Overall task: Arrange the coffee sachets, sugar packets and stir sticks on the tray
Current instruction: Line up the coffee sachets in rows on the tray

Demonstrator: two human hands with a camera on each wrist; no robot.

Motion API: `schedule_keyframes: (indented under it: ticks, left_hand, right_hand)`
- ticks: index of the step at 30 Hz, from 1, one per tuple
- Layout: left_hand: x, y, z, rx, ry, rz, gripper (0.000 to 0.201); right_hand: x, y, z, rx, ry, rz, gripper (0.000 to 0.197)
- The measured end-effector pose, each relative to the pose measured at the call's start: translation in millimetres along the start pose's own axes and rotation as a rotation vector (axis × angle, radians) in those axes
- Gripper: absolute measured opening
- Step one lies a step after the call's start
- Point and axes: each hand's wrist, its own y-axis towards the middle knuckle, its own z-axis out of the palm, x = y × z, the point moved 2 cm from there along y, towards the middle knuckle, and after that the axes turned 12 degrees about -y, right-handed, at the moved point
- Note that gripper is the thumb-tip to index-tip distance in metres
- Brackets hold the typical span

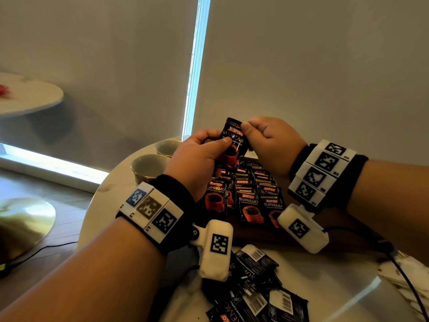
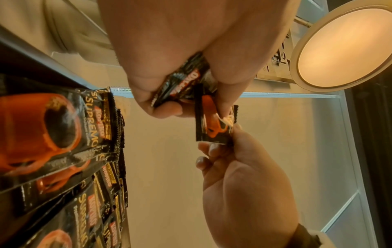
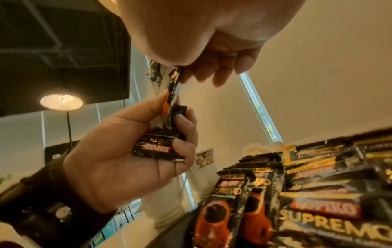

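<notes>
Both hands are raised over the tray and share one black Kopiko coffee sachet (image 1: 234, 138), held upright. My right hand (image 1: 244, 127) pinches its top edge between thumb and forefinger. My left hand (image 1: 220, 145) grips its lower part, thumb on the front. In the right wrist view the left hand (image 3: 127, 151) also holds a second sachet (image 3: 159, 148) against its palm. Below, the dark wooden tray (image 1: 257, 235) carries overlapping rows of coffee sachets (image 1: 250, 194), face up. White sugar packets (image 1: 408, 282) lie at the table's right edge.
Several loose sachets (image 1: 257, 289) lie face down on the round white table (image 1: 325, 287) near me. Two empty cups (image 1: 148, 167) stand at the table's far left. A black cable (image 1: 404, 273) crosses the sugar packets. A second round table (image 1: 27, 96) stands far left.
</notes>
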Motion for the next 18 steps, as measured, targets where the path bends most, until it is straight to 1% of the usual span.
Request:
schedule_keyframes:
  ticks: [2,4,5,6,7,8,9,10,11,12,13,15,18]
  left_hand:
    - [0.3,0.2,0.7,-0.003,-0.003,-0.005,0.011]
    - [-0.1,0.0,0.1,-0.014,-0.016,-0.010,0.011]
    - [0.1,0.3,-0.6,-0.017,-0.025,-0.009,0.011]
    - [0.0,0.6,-0.8,-0.018,-0.035,-0.008,0.011]
    - [0.2,1.0,-0.9,-0.022,-0.045,-0.008,0.012]
    - [0.4,1.8,-1.2,-0.033,-0.059,-0.009,0.012]
    - [0.5,2.7,-1.5,-0.045,-0.078,-0.010,0.012]
    - [0.4,3.6,-2.3,-0.056,-0.101,-0.013,0.012]
    - [0.8,4.7,-3.0,-0.059,-0.121,-0.022,0.012]
    - [1.7,5.6,-3.9,-0.051,-0.131,-0.034,0.012]
    - [2.4,5.8,-4.2,-0.035,-0.128,-0.046,0.013]
    - [2.5,4.6,-4.4,-0.010,-0.114,-0.059,0.015]
    - [1.7,3.8,-4.4,0.006,-0.150,-0.071,0.018]
  right_hand:
    - [1.2,0.2,-0.4,0.012,0.040,0.026,0.039]
    - [1.9,0.4,0.1,0.013,0.035,0.039,0.035]
    - [0.9,0.6,1.2,-0.004,0.031,0.043,0.028]
    - [1.1,-0.8,1.8,-0.026,0.033,0.044,0.017]
    - [2.2,-3.1,1.2,-0.057,0.022,0.034,0.013]
    - [5.1,-6.4,-0.6,-0.095,0.001,0.001,0.028]
    - [6.3,-9.1,-2.1,-0.130,-0.023,-0.065,0.041]
    - [8.9,-11.3,-4.1,-0.152,-0.072,-0.146,0.049]
    - [11.6,-12.6,-5.3,-0.138,-0.157,-0.223,0.055]
    - [15.3,-13.8,-5.9,-0.093,-0.253,-0.271,0.059]
    - [15.7,-13.1,-5.3,-0.041,-0.332,-0.299,0.062]
    - [18.7,-12.1,-3.3,0.051,-0.373,-0.309,0.063]
    - [18.7,-11.9,0.1,0.052,-0.307,-0.287,0.054]
